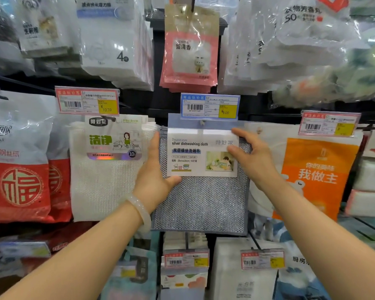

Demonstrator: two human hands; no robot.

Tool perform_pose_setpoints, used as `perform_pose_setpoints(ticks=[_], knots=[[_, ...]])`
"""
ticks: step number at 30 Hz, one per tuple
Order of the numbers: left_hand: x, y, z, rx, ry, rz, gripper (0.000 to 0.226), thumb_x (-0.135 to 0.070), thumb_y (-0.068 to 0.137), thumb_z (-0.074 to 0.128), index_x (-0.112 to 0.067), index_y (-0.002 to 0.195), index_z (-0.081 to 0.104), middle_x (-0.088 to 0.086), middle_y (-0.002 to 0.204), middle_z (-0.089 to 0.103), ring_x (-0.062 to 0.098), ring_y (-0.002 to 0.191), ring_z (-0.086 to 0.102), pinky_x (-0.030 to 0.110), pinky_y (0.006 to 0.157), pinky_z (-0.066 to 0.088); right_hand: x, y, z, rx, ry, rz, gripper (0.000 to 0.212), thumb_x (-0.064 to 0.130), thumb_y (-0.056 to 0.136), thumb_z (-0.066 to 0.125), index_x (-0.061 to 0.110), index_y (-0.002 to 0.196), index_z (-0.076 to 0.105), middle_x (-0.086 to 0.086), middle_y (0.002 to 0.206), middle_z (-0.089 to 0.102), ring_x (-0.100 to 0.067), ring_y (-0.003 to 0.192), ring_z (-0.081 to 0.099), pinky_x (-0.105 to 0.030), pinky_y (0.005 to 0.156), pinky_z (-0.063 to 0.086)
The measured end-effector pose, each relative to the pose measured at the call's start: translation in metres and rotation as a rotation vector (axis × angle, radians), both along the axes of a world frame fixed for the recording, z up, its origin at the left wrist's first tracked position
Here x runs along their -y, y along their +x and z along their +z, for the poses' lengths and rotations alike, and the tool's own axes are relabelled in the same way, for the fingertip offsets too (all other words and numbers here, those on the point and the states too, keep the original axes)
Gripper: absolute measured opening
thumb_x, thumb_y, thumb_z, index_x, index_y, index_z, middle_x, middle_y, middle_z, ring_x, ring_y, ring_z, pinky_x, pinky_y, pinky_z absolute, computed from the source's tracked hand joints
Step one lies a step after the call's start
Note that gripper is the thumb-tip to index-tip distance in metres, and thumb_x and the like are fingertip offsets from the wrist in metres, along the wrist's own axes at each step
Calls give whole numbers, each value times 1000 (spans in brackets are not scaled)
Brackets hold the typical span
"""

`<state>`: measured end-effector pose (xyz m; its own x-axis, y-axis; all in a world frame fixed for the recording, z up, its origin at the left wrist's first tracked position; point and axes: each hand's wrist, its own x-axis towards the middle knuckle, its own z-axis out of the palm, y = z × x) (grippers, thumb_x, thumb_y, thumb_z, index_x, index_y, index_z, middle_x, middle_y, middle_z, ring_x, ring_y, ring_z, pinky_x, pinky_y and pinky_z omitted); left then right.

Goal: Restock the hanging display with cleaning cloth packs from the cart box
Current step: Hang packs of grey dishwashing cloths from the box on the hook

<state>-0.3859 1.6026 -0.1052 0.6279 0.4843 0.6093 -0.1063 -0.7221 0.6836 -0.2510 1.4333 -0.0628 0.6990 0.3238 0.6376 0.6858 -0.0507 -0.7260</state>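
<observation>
Both forearms reach up and forward into the display. Pale translucent bangle [141,210] on the left wrist. Left hand [153,176] grasps the left edge of the silver mesh dishwashing cloth pack [201,198]: thumb across the front under the white label card [201,154], fingers hidden behind. Right hand [250,158] holds the pack's upper right corner, thumb on the card's right edge, forefinger along its top. The pack hangs flat and upright in the middle row, directly beneath the blue-framed price tag [210,106] marked 9.00. Just to its left, a white mesh cloth pack with green lettering [108,167]; to its right, an orange-and-white bag [312,176]. Above, a stack of pink sachets [189,50] hangs from the upper row.
</observation>
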Motion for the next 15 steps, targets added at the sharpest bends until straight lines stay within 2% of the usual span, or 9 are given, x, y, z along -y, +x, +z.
perform_pose_setpoints(ticks=[1, 3, 6, 7, 9, 12, 14, 15], knots=[[0, 4, 1, -3, 11, 22, 114, -9, 68, 79, -34, 147, 0, -8, 133, 48, 4, 103, 44, 24, 89, 32, -3, 1, 1, 6, -32, -24, 45, 11, 85, 64, 21, 128, 54, -6, 129, 53, -17, 118, 50, -40, 103, 44], [-2, 11, 1, 5, 14, 66, 115, -8, 68, 79, -32, 147, 0, 4, 136, 48, 16, 112, 49, 30, 94, 35, -6, 5, 2, 20, -95, -62, 47, 11, 86, 63, 21, 131, 51, -9, 133, 50, -20, 122, 47, -37, 107, 39], [-3, 17, -2, 6, 8, 81, 115, -7, 70, 78, -34, 147, -3, 5, 129, 54, 24, 115, 54, 32, 94, 37, -6, 5, 1, 22, -179, -95, 53, 14, 87, 61, 26, 136, 44, -11, 136, 41, -21, 126, 41, -23, 102, 31], [-4, 19, -3, 9, 1, 83, 115, -6, 70, 78, -35, 147, -4, 4, 128, 55, 23, 115, 54, 31, 93, 37, -6, 4, 0, 26, -208, -101, 56, 16, 88, 61, 29, 138, 41, -11, 139, 36, -22, 128, 38, -23, 100, 29], [-1, 18, -5, 16, -1, 117, 117, -8, 69, 79, -38, 146, -4, 6, 133, 48, 24, 119, 49, 33, 97, 35, -5, -1, -7, 58, -274, -137, 63, 19, 88, 62, 31, 142, 33, -11, 151, 20, -24, 139, 23, -27, 108, 23], [4, 12, -14, 6, 215, 289, 124, -22, 63, 84, -40, 144, -9, 12, 143, 22, 28, 130, 30, 40, 109, 23, -3, -17, -27, 284, -281, -269, 70, 19, 87, 63, 24, 146, 27, -14, 158, -3, -25, 146, -1, -34, 116, 7], [6, 10, -19, -43, 427, 364, 131, -36, 60, 83, -45, 138, -22, 9, 152, -7, 29, 141, 0, 45, 114, 7, -6, -24, -41, 520, -334, -358, 74, 18, 82, 68, 19, 145, 30, -19, 157, -1, -32, 145, -4, -44, 118, 6], [7, 11, -20, -101, 490, 356, 134, -41, 61, 82, -49, 132, -31, 3, 150, -28, 25, 140, -20, 46, 114, -1, -9, -26, -45, 618, -409, -392, 77, 22, 80, 70, 20, 146, 29, -18, 157, -2, -33, 144, -8, -49, 117, 5]])
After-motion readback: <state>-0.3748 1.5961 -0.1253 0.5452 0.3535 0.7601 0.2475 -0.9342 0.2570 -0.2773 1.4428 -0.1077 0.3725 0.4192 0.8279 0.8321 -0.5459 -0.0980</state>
